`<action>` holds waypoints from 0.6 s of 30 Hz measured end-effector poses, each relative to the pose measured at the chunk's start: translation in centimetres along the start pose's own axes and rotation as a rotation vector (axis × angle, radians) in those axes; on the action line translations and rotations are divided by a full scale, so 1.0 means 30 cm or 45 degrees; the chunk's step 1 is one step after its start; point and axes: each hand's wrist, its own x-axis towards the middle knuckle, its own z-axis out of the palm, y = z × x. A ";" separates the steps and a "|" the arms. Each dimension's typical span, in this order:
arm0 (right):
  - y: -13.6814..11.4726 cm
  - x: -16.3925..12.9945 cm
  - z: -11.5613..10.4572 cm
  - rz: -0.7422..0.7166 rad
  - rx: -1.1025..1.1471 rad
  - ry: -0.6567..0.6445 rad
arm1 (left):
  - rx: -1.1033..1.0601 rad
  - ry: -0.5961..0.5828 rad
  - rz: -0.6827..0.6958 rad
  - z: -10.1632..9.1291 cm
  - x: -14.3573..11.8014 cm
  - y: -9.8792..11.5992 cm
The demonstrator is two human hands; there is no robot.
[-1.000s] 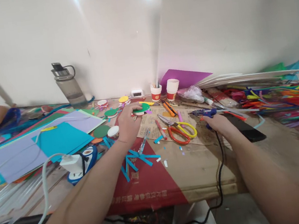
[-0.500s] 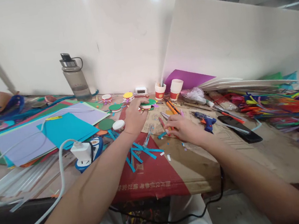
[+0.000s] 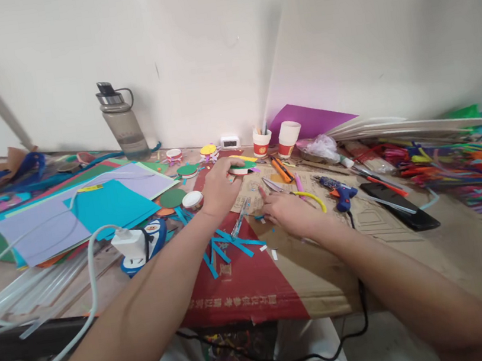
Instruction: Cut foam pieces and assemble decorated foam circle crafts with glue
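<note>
My left hand [image 3: 222,186] reaches to the middle back of the table. Its fingers close around the near left edge of a round, green-topped paper drum [image 3: 243,169] with a white side and red rim. A bit of yellow shows behind the drum. My right hand [image 3: 286,210] is low over the cardboard, index finger stretched forward and the others loosely bent; I see nothing in it. Just beyond it lie scissors [image 3: 315,198] with yellow handles, a pink pen [image 3: 298,182] and an orange cutter [image 3: 282,170]. Blue paper strips [image 3: 236,241] lie between my forearms.
Coloured paper sheets [image 3: 112,207], a power strip [image 3: 158,232] and a bottle [image 3: 125,125] are at left. Small drums [image 3: 187,171] and paper cups [image 3: 287,138] stand at the back. A glue gun [image 3: 341,193], a phone [image 3: 399,206] and pipe cleaners [image 3: 466,155] are at right.
My right hand has moved down and left, and the yellow scissor handles now show beside it. My left hand stays at the green-topped drum. The view has shifted slightly.
</note>
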 end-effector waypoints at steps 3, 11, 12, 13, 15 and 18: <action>0.022 0.005 0.021 0.027 0.249 0.065 | -0.004 -0.015 -0.039 0.001 -0.003 -0.002; 0.049 0.010 0.075 0.155 0.533 0.249 | -0.079 -0.050 -0.151 0.010 -0.012 -0.001; 0.050 0.011 0.077 0.165 0.562 0.257 | -0.094 -0.051 -0.173 0.012 -0.012 0.000; 0.051 0.011 0.079 0.175 0.594 0.268 | -0.109 -0.050 -0.192 0.014 -0.013 0.000; 0.053 0.012 0.083 0.203 0.663 0.293 | -0.133 -0.047 -0.215 0.015 -0.014 0.000; 0.055 0.014 0.086 0.244 0.735 0.320 | -0.144 -0.048 -0.228 0.015 -0.015 0.000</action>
